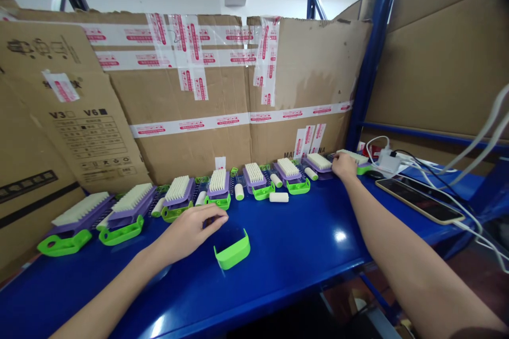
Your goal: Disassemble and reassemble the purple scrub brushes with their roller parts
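Note:
My left hand [199,225] hovers over the front of the table, its thumb and fingers drawn together; a small dark patch shows between them, too unclear to name. Just right of it, a loose bright green curved bracket [234,252] rests on the blue surface. My right hand [345,166] reaches to the far right end of a row of brushes, fingers curled down beside the last white-bristled brush [353,157]. What those fingers hold, if anything, is hidden. Nearby stands another brush on a purple base [318,161], with a white roller [310,173] beside it.
Several purple-based brushes [177,189] with green brackets [66,242] line the back. A white roller [279,197] lies in front of them. At right are a phone [419,200], a white charger [388,160] and cables. Taped cardboard [191,90] walls the back; a blue post [371,58] rises right.

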A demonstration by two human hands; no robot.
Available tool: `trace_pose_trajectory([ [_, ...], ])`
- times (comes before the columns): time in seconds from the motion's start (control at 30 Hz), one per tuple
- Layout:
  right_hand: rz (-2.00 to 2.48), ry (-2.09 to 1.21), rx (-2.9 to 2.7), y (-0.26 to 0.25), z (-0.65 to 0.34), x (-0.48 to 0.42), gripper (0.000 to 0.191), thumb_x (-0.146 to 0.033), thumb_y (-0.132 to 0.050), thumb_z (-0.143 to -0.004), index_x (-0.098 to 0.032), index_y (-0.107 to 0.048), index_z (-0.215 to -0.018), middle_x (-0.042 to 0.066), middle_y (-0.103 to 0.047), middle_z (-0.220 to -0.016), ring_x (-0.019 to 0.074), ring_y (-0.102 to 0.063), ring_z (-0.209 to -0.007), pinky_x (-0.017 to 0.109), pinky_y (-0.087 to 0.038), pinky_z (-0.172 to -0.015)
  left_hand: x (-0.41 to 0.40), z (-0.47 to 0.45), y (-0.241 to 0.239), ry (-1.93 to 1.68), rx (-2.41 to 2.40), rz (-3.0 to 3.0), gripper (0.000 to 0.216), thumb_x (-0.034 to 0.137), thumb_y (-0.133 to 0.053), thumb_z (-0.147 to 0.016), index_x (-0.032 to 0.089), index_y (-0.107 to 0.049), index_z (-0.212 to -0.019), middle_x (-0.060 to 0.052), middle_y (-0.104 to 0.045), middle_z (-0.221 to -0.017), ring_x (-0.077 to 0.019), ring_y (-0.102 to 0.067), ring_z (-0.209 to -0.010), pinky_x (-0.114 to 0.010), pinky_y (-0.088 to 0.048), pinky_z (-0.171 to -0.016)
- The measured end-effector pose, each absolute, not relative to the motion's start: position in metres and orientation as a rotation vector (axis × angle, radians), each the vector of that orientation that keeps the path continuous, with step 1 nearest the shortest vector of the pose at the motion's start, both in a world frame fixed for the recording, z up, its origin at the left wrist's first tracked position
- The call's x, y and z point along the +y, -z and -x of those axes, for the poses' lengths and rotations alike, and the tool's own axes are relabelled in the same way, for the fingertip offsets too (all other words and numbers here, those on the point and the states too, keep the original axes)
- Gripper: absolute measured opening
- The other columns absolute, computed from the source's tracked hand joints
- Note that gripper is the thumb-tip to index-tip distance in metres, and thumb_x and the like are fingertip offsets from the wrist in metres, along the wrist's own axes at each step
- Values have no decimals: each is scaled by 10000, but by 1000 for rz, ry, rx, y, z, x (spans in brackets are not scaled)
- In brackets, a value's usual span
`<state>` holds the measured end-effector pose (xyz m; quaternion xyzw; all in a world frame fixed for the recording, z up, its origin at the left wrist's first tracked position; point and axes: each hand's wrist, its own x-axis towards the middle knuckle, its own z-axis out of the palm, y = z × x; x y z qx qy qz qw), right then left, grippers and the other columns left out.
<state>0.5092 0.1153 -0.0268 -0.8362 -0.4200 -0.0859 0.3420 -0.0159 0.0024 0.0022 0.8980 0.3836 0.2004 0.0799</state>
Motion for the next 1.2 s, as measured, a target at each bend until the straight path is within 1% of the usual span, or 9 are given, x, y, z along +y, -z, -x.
trace_pose_trajectory([
  [0.1,2156,236,-1105,21,-503,109,386,-152,-511,-973,-97,-828,-1187,242,-783,-1177,354,-714,-1072,425,-511,-948,2,16,-3,-596,1151,-2687,381,539,-497,-1109,289,-784,-1121,-21,-812,-1148,-243,-761,-1035,-388,-589,-931],
  [0.27,2058,337,-1172,-1,-484,96,442,-173,-405,-1018,-36,-752,-1256,322,-699,-1307,431,-626,-1202,486,-463,-977,2,15,-3,-564,1168,-2680,394,554,-485,-1110,292,-780,-1115,-11,-809,-1148,-239,-758,-1030,-385,-586,-939],
  [0.37,1927,368,-1339,-17,-463,88,398,-208,-405,-1040,-66,-721,-1234,294,-696,-1326,405,-608,-1236,456,-436,-1016,2,15,-2,-550,1164,-2675,398,558,-478,-1112,293,-776,-1118,-10,-805,-1161,-240,-754,-1047,-384,-583,-946],
  [0.47,1766,288,-1611,-28,-433,81,295,-295,-468,-1065,-171,-704,-1190,169,-781,-1147,314,-686,-1061,356,-461,-884,3,16,-1,-546,1163,-2670,406,563,-473,-1115,291,-774,-1127,-20,-800,-1180,-248,-748,-1075,-392,-578,-960],
  [0.57,1616,156,-1897,-31,-400,73,197,-344,-566,-1044,-216,-715,-1026,69,-789,-913,232,-688,-827,292,-427,-740,3,17,-1,-546,1177,-2660,408,564,-467,-1118,294,-771,-1150,-23,-798,-1205,-251,-744,-1098,-401,-573,-986],
  [0.73,1442,9,-2208,-32,-357,58,208,-355,-649,-1019,-200,-715,-898,33,-761,-836,172,-640,-736,261,-382,-687,2,17,-1,-527,1174,-2669,396,554,-460,-1124,301,-763,-1145,-8,-793,-1205,-239,-742,-1090,-398,-572,-985],
  [0.87,1407,-97,-2397,-35,-343,46,187,-366,-750,-952,-209,-770,-853,15,-724,-737,172,-619,-694,266,-362,-661,2,16,-1,-538,1170,-2674,405,558,-462,-1122,294,-769,-1142,-19,-794,-1199,-245,-742,-1090,-400,-573,-980],
  [1.03,1509,-135,-2583,-38,-337,36,299,-517,-787,-905,-219,-807,-916,46,-744,-778,226,-657,-758,293,-350,-645,3,16,-1,-529,1174,-2676,403,564,-470,-1117,296,-770,-1142,-23,-798,-1194,-250,-744,-1081,-401,-579,-967],
  [1.2,1614,-34,-2658,-40,-334,36,311,-453,-812,-889,-215,-804,-1089,67,-771,-835,259,-701,-829,299,-333,-633,3,17,-1,-540,1171,-2683,409,564,-463,-1119,295,-771,-1138,-26,-800,-1205,-253,-747,-1093,-402,-581,-976],
])
